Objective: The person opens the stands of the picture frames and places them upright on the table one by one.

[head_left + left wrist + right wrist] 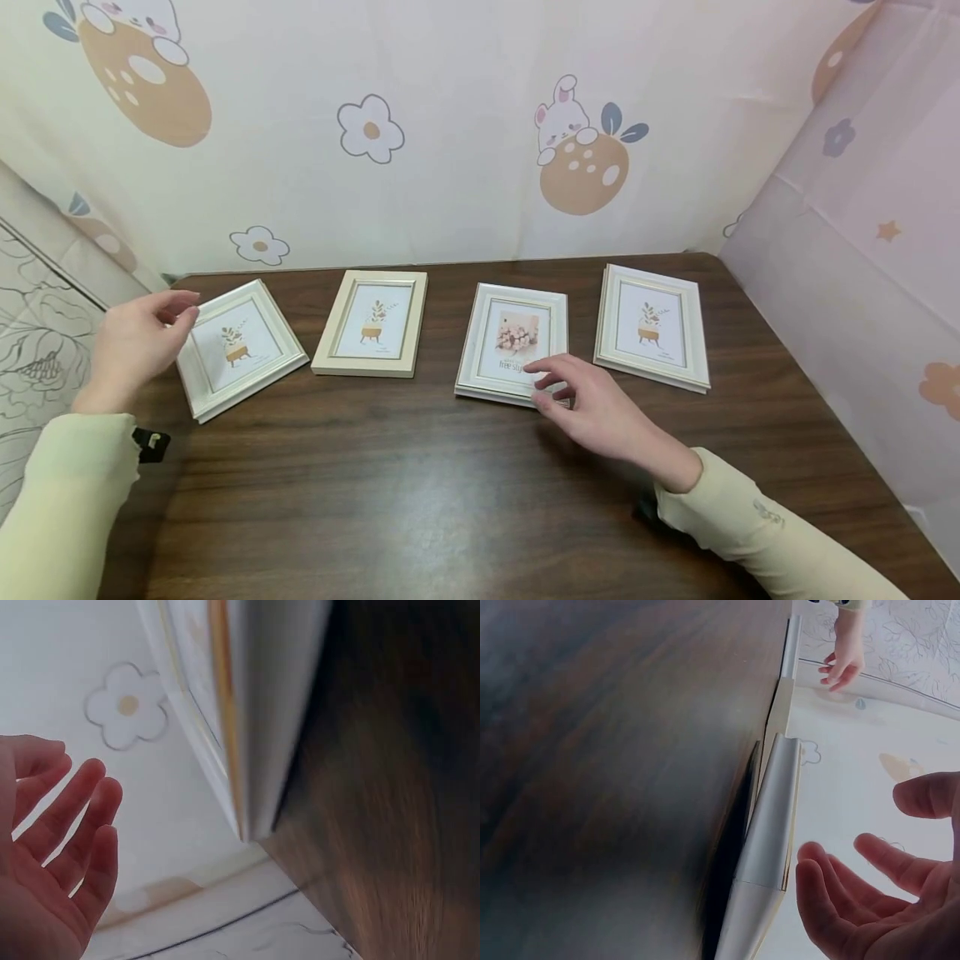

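Note:
My left hand (138,342) hovers by the left edge of a white picture frame (243,346) turned askew, a potted-plant print inside. The left wrist view shows its loosely bent fingers (64,817) apart from the white frame's side (274,712). Over the lower right corner of another white picture frame (513,342), with a flower photo and lettering, is my right hand (600,408). In the right wrist view its relaxed fingers (825,907) hold nothing, and a small gap separates them from the frame (769,825).
A cream picture frame (371,323) lies left of centre and another white picture frame (652,329) at the right. All rest face up on the dark wooden table (375,500). A patterned curtain (465,167) hangs behind, with another (862,275) at the right side.

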